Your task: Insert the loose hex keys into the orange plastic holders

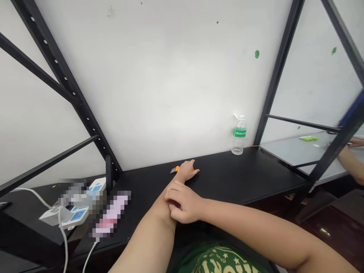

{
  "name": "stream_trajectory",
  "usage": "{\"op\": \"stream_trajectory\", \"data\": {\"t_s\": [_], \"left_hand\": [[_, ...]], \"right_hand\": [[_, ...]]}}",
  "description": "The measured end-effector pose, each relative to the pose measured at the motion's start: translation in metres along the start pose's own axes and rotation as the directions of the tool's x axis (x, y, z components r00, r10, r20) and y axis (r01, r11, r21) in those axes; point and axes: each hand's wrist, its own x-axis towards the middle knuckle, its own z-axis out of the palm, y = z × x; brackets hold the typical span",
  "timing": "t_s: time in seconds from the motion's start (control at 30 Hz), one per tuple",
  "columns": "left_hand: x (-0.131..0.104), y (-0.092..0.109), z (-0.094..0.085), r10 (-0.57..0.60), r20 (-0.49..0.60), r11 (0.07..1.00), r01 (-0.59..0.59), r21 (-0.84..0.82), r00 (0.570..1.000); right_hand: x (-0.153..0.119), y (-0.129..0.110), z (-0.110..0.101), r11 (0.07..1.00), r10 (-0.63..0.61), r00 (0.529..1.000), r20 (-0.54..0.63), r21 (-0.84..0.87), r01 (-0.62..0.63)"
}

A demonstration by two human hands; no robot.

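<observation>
Single view: head-worn camera, above the person's green shirt (224,259), facing forward and steeply down. Shirt nearest the lens, bottom edge; bare forearms (244,223) enter from below and lower right. Left hand (186,170) and right hand (183,204) near frame centre, close range. Black surface (222,182) seen obliquely from above; white wall (170,87) faced roughly square-on behind it. Black uprights (81,108) flank the view, spreading toward the top. Pale side surface (278,148) at right, farther off.

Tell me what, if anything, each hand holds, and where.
Left hand covers part of the orange thing; a grip cannot be told. Right hand, on the left forearm, holds nothing visible.
</observation>
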Motion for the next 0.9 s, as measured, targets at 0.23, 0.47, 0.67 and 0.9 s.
{"op": "stream_trajectory", "data": {"t_s": [0.23, 0.47, 0.67, 0.9], "left_hand": [[-0.004, -0.04, -0.013, -0.092, -0.013, 0.992, 0.092, 0.08, 0.996], [-0.021, -0.079, -0.018, -0.113, 0.027, 0.988, 0.109, 0.11, 0.993], [-0.025, -0.084, -0.017, -0.068, -0.006, 0.996, 0.068, 0.063, 0.998], [-0.037, -0.083, -0.007, -0.126, -0.155, 0.991, 0.118, -0.059, 0.98]], "right_hand": [[0.024, -0.05, -0.008, 0.976, -0.202, 0.949, 0.24, 0.127, 0.176], [0.042, -0.042, 0.016, 0.973, -0.231, 0.938, 0.26, 0.057, 0.223], [0.049, -0.044, 0.011, 0.998, -0.029, 0.941, 0.338, -0.036, 0.044], [0.036, -0.038, 0.015, 0.98, -0.182, 0.889, 0.42, 0.009, 0.197]]}}
